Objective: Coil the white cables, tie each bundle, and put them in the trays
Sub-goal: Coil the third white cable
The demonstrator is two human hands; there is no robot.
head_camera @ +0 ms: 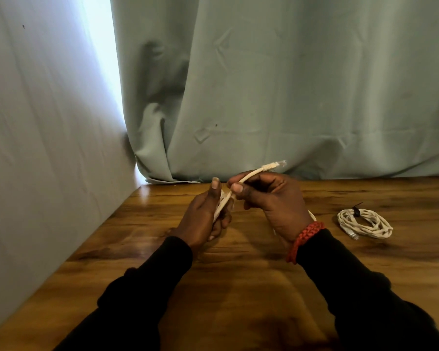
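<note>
Both hands hold one white cable (249, 176) above the wooden table (142, 252). My left hand (205, 211) is closed around a small coiled bundle of it, thumb pointing up. My right hand (269, 198) pinches the free end between thumb and fingers; the clear plug (276, 164) sticks out up and to the right. A loop of the same cable shows behind my right wrist. A second white cable (364, 223), coiled and bound with a black tie (357, 211), lies flat on the table to the right of my right hand. No tray is in view.
A pale grey-green curtain (264, 84) hangs along the table's far edge. A light wall (36, 135) runs down the left side of the table. I wear dark sleeves and a red braided band (305, 240) on my right wrist.
</note>
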